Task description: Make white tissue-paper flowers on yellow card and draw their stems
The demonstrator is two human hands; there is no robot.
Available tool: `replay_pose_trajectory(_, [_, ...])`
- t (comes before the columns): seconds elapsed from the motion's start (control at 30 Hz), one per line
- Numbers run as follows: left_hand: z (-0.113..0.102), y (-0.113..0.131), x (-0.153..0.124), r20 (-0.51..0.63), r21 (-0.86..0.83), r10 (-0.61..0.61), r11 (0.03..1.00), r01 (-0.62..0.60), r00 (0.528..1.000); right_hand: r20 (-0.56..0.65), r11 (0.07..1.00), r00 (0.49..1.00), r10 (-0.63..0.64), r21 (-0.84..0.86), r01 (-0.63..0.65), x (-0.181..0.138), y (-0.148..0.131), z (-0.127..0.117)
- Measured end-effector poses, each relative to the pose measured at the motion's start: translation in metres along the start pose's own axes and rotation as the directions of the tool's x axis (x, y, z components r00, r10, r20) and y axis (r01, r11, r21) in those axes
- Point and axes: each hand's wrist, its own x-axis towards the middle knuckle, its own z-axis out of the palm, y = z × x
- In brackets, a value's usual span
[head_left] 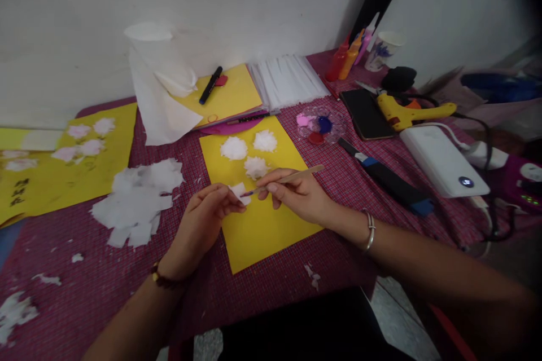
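In the head view, my left hand pinches a small piece of white paper between thumb and fingers. My right hand grips a thin paintbrush with a pale wooden handle, and its dark, reddish tip meets or nearly meets the paper. Both hands are over a yellow sheet. On that sheet's upper half sit three fluffy white paper flowers, the lowest flower just beyond my right fingers. A clear flower-shaped palette with pink, blue and red paint lies farther off to the right.
Left of my hands lies a pile of cut white paper. A toilet roll stands at the back beside a black marker. Rightward are a utility knife, a phone, a yellow glue gun, a power bank and paint bottles.
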Motion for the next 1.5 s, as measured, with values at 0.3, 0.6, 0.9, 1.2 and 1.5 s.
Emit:
replay_pose_trajectory(0.3, [0.006, -0.002, -0.005, -0.077, 0.078, 0.072, 0.995, -0.066, 0.994, -0.053, 0.996, 0.998, 0.023, 0.087, -0.019, 0.000, 0.000, 0.002])
replay_pose_trajectory(0.6, [0.010, -0.004, -0.020, 0.066, 0.664, 0.556, 0.595, -0.453, 0.828, -0.072, 0.935, 0.977, 0.199, 0.312, -0.167, -0.001, 0.001, 0.007])
replay_pose_trajectory(0.9, [0.013, -0.006, -0.021, 0.488, 0.742, 0.609, 0.087, -0.664, 0.625, -0.025, 0.846, 0.932, 0.362, 0.429, -0.317, -0.003, -0.002, 0.004])
replay_pose_trajectory(1.2, [0.005, -0.012, -0.028, 0.452, 0.640, 0.522, 0.374, -0.671, 0.723, 0.171, 0.777, 0.886, 0.430, 0.429, -0.460, -0.008, -0.001, -0.004])
replay_pose_trajectory(1.5, [0.008, 0.013, -0.001, 0.323, 0.532, -0.053, 0.836, -0.135, 0.945, 0.161, 0.931, 0.935, 0.315, 0.140, -0.338, 0.006, -0.001, -0.034])
